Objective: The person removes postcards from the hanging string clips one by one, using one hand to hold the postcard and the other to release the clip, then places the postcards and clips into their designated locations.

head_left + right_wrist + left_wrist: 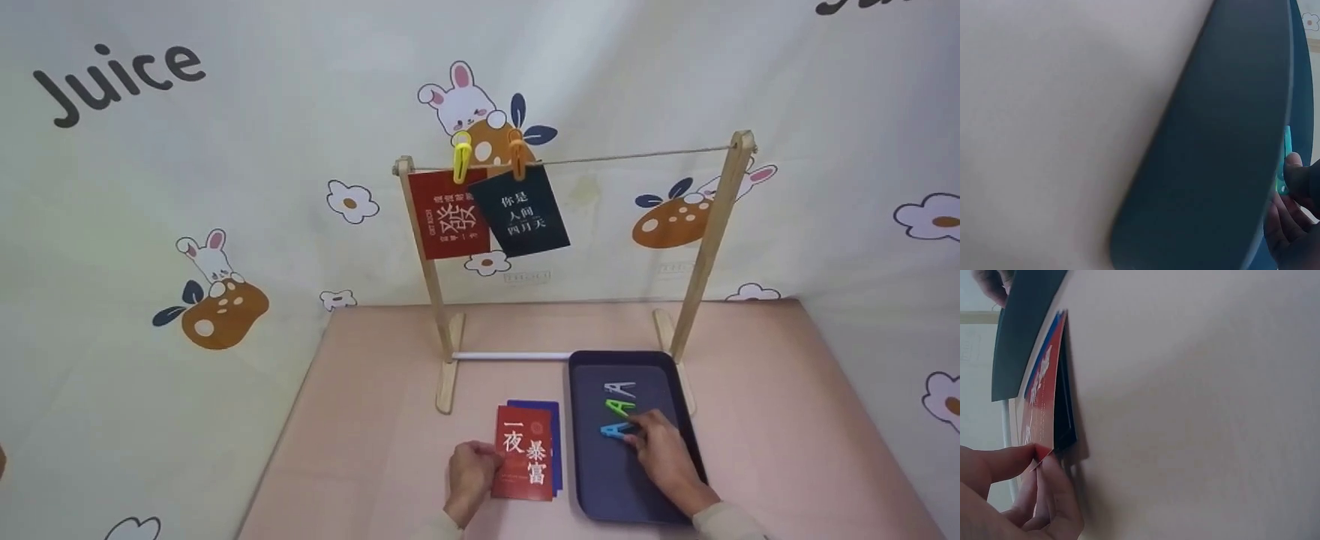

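Observation:
My left hand [471, 478] pinches the lower left edge of a red card [517, 476] with white characters. In the left wrist view, thumb and fingers hold that card [1044, 410], tilted up above the blue card [557, 442] beneath it. Over the dark tray [619, 487], my right hand [667, 459] pinches a blue clothespin [613, 430]. A green clothespin [619, 407] and a pale grey clothespin [621, 389] lie farther back in the tray. The tray wall hides part of the right hand [1292, 219] in the right wrist view.
Behind stands a wooden rack [709, 247] with a string [637, 155] across its top. A yellow clothespin [462, 161] and an orange clothespin [517, 159] hold a red card [442, 244] and a dark card [525, 244] there. A white rod [510, 355] joins the rack's feet.

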Motion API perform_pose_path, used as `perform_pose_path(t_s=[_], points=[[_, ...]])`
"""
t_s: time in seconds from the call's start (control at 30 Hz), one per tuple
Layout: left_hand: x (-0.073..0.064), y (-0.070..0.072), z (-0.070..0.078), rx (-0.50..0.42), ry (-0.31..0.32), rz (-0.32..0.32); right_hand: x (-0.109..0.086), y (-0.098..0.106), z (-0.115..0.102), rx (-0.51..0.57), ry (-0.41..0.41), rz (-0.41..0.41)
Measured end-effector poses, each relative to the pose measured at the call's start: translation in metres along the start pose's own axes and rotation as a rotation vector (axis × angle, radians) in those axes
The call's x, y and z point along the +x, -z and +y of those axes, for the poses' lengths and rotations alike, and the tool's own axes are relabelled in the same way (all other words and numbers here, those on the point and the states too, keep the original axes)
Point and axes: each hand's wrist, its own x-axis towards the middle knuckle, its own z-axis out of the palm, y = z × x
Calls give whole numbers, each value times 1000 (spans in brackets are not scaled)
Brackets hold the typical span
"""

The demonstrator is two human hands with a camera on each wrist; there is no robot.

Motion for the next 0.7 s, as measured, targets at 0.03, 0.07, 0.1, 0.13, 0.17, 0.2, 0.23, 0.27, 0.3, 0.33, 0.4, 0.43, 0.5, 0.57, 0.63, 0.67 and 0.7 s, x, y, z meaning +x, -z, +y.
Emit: perform_pose_path(t_s=[0.03, 0.07, 0.1, 0.13, 0.17, 0.2, 0.23, 0.27, 0.3, 0.33, 0.4, 0.43, 0.5, 0.57, 0.63, 0.67, 0.7], points=[[0, 0, -1, 18, -13, 7, 0, -1, 0, 0, 0, -1], [0, 0, -1, 37, -24, 14, -1, -1, 1, -1, -2, -1], [0, 0, -1, 52, -33, 22, -1, -1, 2, -2, -4, -2], [0, -1, -1, 65, -43, 30, -1, -2, 2, -4, -4, -1], [0, -1, 0, 79, -55, 40, -1, -2, 2, -6, 2, 5], [0, -2, 0, 88, -65, 48, -1, -2, 3, -9, 8, 12], [0, -3, 1, 96, -73, 58, -1, -2, 3, -13, 10, 17], [0, -4, 1, 104, -78, 67, -1, -3, 3, -16, 10, 22], [0, -5, 1, 109, -81, 73, -1, -3, 3, -19, 10, 25], [0, -5, 2, 114, -86, 80, -1, -3, 3, -23, 10, 30], [1, -7, 2, 119, -83, 88, 0, -3, 4, -26, 2, 32], [1, -8, 2, 121, -80, 93, 0, -3, 4, -24, -6, 28], [1, -9, 2, 123, -74, 103, 0, -3, 5, -19, -20, 15], [2, -10, 1, 134, -79, 122, 1, -3, 5, -14, -30, 2], [2, -10, 1, 144, -84, 140, 1, -3, 5, -10, -38, -8], [2, -10, 1, 148, -85, 146, 1, -3, 5, -9, -39, -9], [2, -10, 1, 150, -86, 151, 1, -3, 5, -9, -41, -11]])
